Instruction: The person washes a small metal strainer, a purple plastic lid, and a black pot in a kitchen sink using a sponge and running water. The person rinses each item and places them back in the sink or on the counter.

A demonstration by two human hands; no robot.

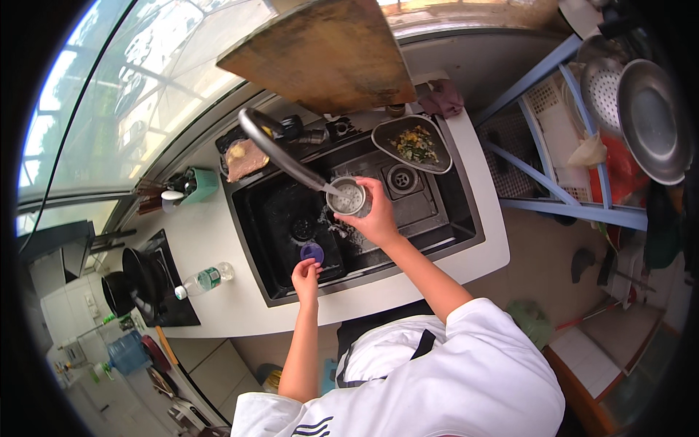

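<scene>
My right hand (pixel 373 210) grips a small round metal cup with holes in its base (pixel 345 195) under the curved faucet (pixel 281 155), whose water runs into it. At the near left of the black sink (pixel 262 232), the fingertips of my left hand (pixel 307 273) are at the edge of a round purple lid (pixel 312 253); they seem closed on it. A drain (pixel 402 178) shows in the sink's right part. A tray-like strainer (pixel 377 136) with yellow and green scraps (pixel 416 145) sits at the sink's back right corner.
A plastic bottle (pixel 209 277) lies on the white counter at left, near black pans (pixel 143 276) on the stove. A green utensil holder (pixel 202 185) and a pinkish cloth (pixel 246 159) are behind. A large wooden board (pixel 327 57) leans at the back; a blue rack (pixel 579 212) stands at right.
</scene>
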